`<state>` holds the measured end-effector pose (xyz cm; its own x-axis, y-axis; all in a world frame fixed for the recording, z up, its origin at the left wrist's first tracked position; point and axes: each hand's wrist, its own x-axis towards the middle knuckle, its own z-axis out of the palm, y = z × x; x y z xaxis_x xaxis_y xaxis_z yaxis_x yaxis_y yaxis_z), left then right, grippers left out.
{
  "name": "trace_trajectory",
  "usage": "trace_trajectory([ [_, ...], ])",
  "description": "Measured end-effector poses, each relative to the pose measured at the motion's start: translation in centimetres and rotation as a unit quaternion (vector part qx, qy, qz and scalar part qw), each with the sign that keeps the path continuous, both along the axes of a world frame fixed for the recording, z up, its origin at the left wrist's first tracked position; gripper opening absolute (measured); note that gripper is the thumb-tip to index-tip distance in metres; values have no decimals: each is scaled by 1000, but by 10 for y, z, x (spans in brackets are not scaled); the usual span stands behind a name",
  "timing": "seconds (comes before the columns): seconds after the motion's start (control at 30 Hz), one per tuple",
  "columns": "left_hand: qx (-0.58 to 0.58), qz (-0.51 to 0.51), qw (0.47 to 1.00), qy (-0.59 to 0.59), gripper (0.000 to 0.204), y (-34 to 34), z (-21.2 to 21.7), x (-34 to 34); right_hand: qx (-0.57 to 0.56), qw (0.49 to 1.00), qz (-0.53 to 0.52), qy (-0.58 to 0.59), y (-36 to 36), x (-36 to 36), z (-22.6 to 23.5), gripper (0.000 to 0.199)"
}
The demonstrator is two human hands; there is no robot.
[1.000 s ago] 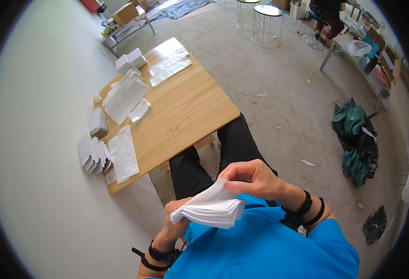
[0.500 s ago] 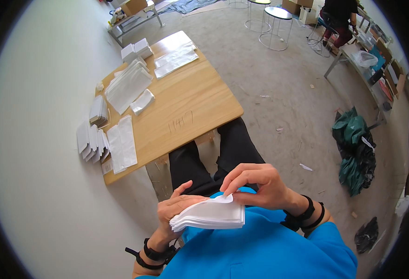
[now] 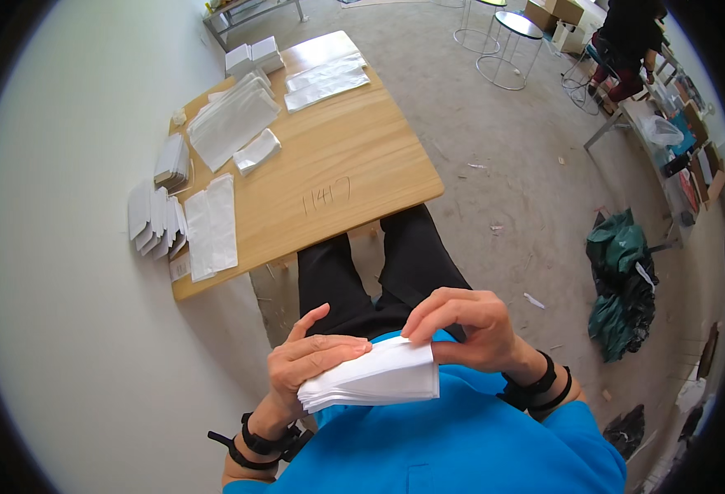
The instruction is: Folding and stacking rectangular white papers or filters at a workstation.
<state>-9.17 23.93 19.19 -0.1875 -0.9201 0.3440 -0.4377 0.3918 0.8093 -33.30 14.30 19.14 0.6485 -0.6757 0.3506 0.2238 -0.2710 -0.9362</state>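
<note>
A thick stack of white paper sheets (image 3: 379,379) is held over my lap, in front of my blue shirt. My left hand (image 3: 317,361) grips its left end, with several fingers lying across the top sheet and one finger raised away from the paper. At the upper right corner, my right hand (image 3: 471,331) has bent fingertips on the far edge and its thumb against the right end. The near edges of the sheets fan slightly at the left. Undersides of the stack and parts of the gripping fingers are hidden.
A wooden table (image 3: 342,156) stands beyond my knees. On its left lie flat white bags (image 3: 214,226), a fan of white folded cards (image 3: 155,218) and more white stacks (image 3: 254,56). Green and black plastic bags (image 3: 618,280) lie on the floor. A person (image 3: 626,41) sits far right.
The top sheet's far edge, curled up earlier under my right fingers, now lies flatter. Both hands stay on the stack. The view has shifted slightly.
</note>
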Motion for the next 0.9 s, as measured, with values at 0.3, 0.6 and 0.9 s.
trace_trajectory([
  [0.3, 155, -50, 958, 235, 25, 0, -17, -1, 73, 997, -15, 17, -8, 9, -5, 8],
  [0.6, 188, -33, 951, 243, 24, -11, -23, 12, 113, 993, 9, 27, -23, 25, -14, 7],
  [0.9, 208, -17, 945, 251, 22, -23, -33, 24, 157, 986, 28, 37, -37, 36, -21, 7],
])
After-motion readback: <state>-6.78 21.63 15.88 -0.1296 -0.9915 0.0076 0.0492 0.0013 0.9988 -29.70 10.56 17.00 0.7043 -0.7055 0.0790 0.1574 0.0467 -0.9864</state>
